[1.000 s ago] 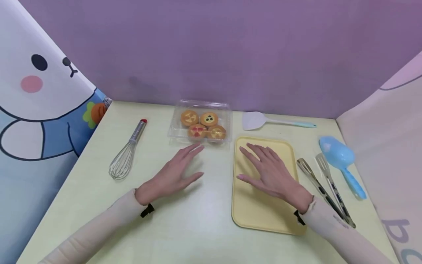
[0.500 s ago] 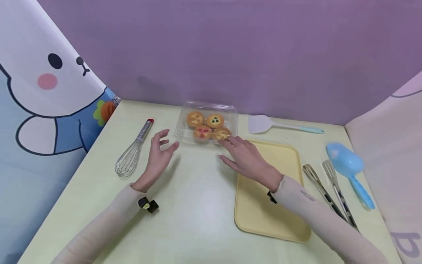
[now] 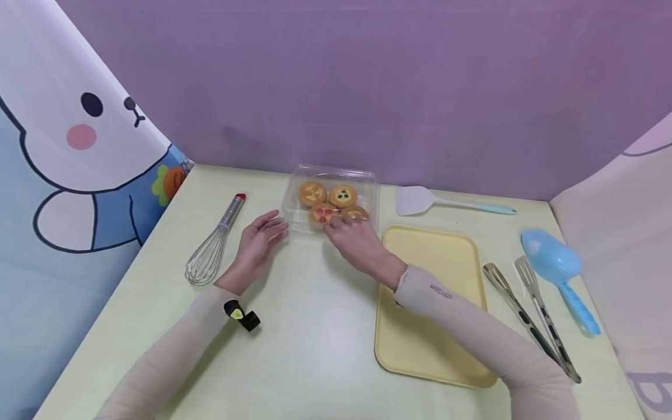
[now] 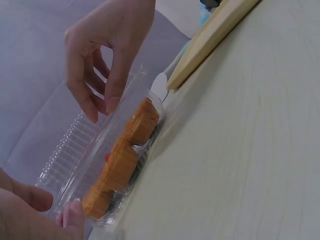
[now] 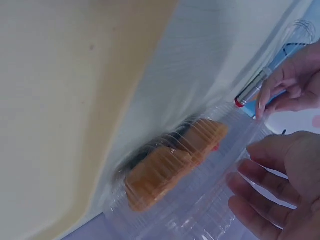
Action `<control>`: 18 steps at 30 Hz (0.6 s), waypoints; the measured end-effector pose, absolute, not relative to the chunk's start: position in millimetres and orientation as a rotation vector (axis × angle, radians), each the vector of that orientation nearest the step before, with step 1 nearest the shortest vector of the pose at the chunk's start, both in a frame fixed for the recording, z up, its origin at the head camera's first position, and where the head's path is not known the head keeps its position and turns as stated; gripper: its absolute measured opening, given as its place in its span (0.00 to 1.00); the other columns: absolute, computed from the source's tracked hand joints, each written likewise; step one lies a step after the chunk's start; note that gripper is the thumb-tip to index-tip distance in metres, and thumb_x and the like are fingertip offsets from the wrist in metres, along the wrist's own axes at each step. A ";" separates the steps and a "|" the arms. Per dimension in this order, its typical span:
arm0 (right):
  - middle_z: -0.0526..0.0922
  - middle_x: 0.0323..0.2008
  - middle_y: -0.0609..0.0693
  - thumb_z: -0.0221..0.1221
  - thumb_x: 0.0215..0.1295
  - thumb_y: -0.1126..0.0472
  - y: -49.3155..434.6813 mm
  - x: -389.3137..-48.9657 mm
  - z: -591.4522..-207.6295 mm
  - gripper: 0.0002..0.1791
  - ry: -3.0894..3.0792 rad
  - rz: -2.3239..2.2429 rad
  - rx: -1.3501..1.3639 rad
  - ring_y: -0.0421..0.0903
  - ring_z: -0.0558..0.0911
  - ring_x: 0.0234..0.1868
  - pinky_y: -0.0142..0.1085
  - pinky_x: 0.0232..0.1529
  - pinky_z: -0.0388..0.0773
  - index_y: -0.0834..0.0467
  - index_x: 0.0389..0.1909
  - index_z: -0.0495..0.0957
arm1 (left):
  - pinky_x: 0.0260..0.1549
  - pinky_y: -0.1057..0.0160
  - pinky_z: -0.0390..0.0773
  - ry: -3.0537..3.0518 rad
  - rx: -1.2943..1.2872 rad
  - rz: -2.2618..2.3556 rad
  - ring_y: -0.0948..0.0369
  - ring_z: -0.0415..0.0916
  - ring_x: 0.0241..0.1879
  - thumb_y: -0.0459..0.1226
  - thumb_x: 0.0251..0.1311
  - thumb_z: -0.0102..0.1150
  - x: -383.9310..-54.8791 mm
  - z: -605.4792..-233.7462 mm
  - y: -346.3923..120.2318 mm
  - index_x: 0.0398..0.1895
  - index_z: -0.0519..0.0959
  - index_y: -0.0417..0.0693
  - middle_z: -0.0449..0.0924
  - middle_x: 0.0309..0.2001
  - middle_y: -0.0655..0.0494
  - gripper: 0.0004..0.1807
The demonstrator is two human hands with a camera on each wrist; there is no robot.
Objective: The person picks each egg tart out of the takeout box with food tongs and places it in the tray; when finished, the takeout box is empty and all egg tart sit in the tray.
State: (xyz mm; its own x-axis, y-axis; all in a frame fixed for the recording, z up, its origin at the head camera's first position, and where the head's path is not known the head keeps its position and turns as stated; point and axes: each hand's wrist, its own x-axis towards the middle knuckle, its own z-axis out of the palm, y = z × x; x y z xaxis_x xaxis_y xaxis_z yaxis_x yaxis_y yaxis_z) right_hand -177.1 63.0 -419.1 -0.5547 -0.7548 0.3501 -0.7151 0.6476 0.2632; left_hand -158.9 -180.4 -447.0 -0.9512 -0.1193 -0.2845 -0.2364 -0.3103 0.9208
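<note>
A clear plastic clamshell box (image 3: 291,201) stands against the back of the table. It holds several round orange-brown tarts (image 3: 312,193) with patterned tops, including one with red decoration. My left hand (image 3: 255,246) is at the box's front left corner, fingers fairly straight and fingertips touching the rim. Over the front edge, my right hand (image 3: 358,244) has its fingers curled at the lid, partly covering the front tarts in the head view. Its thumb and fingertips come close together at the lid's edge in the left wrist view, where the lid looks shut.
A whisk (image 3: 214,245) lies at the left. Under my right forearm is a yellow tray (image 3: 415,350). Behind the tray lies a white spatula (image 3: 415,200) with a pale blue handle; to its right are metal tongs (image 3: 535,312) and a blue scoop (image 3: 551,256).
My right hand has moved left from over the tray to the box's front edge, its fingers curling. My left hand has moved left, then in to the box's corner. The box stays put.
</note>
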 end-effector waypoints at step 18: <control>0.88 0.42 0.49 0.64 0.66 0.70 56.5 -181.7 -425.5 0.11 -2.388 -0.204 1.149 0.47 0.86 0.36 0.33 0.20 0.79 0.55 0.45 0.87 | 0.56 0.72 0.84 1.743 -0.478 2.508 0.67 0.84 0.44 0.22 0.72 0.52 -167.7 -455.5 -183.0 0.73 0.64 0.33 0.80 0.48 0.54 0.27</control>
State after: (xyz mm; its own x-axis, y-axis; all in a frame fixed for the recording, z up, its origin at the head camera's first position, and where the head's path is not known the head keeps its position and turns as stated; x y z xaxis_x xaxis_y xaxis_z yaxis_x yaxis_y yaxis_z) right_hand -181.7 56.5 -425.5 -0.5328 -0.7678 0.3558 -0.6965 0.6367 0.3310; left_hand -167.7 -183.0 -455.5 -0.9509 -0.1336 -0.2792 -0.2151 -0.3631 0.9066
